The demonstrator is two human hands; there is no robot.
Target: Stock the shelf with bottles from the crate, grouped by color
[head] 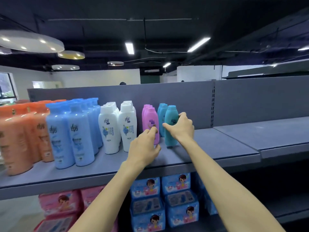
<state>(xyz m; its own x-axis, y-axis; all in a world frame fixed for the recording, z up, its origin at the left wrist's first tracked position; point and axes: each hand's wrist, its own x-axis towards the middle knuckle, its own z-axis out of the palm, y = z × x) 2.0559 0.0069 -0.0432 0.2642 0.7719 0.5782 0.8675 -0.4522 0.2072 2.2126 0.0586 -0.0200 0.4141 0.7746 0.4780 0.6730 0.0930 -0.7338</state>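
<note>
On the grey shelf bottles stand in colour groups: orange bottles at the left, then light blue bottles, white bottles, a row of pink bottles and a row of teal bottles. My right hand is wrapped around the front teal bottle, which stands upright on the shelf. My left hand has its fingers on the lower part of the front pink bottle. The crate is out of view.
The shelf continues to the right as a bare grey board past a slotted upright. Below the shelf are pink packs and blue packs. Behind the back panel lies an open room.
</note>
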